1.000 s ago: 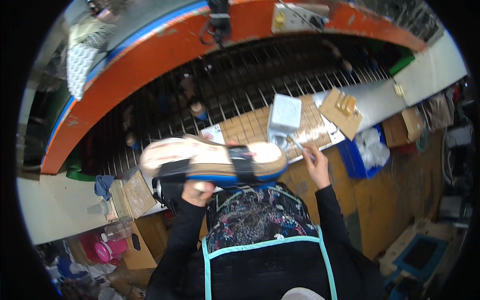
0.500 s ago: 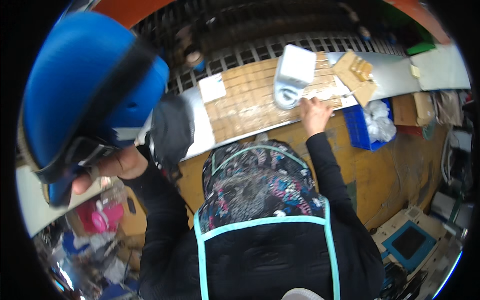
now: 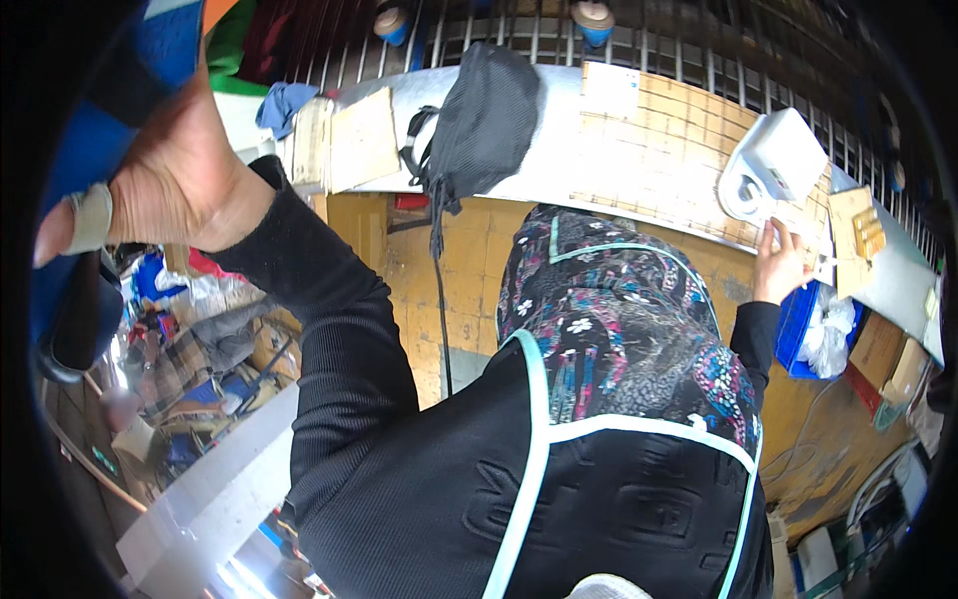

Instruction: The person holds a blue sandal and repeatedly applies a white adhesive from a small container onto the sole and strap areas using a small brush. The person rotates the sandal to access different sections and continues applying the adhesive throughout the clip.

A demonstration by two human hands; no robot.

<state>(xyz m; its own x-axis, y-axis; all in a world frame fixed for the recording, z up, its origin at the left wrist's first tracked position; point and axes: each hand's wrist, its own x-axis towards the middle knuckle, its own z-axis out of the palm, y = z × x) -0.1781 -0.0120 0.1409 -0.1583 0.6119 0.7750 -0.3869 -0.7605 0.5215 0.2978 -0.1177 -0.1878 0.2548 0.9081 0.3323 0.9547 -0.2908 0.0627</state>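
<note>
blue and black fill the far left edge, where a shoe-shaped piece with a dark strap [image 3: 85, 150] sits very close to the camera, partly cut off by the rim. the person's left hand [image 3: 190, 170] is closed on that piece, thumb and palm against it, with a pale wrap [image 3: 92, 218] around the thumb. well apart, at the right, the right hand [image 3: 781, 265] is at the front edge of the bench [image 3: 555, 185], fingers bent, just beside the round cup [image 3: 741, 192] of a white container [image 3: 788, 155]; whether those fingers grip anything i cannot tell. under the container lies a brown board [image 3: 659, 150] crossed by dark lines, with a white sheet [image 3: 611, 92] at its left end. to the right, a piece of cardboard [image 3: 848, 225] bears amber blocks [image 3: 870, 237]. below that, a blue crate [image 3: 793, 339] holds clear plastic bags [image 3: 828, 329]. a black mesh bag [image 3: 489, 125] lies on the bench left of the board, its cord [image 3: 442, 309] hanging down over the edge. farther left are another flat brown piece [image 3: 364, 140] and a crumpled blue cloth [image 3: 286, 108]. behind the bench, 2 blue-and-tan pieces [image 3: 593, 25] stand among metal bars [image 3: 479, 25].
</note>
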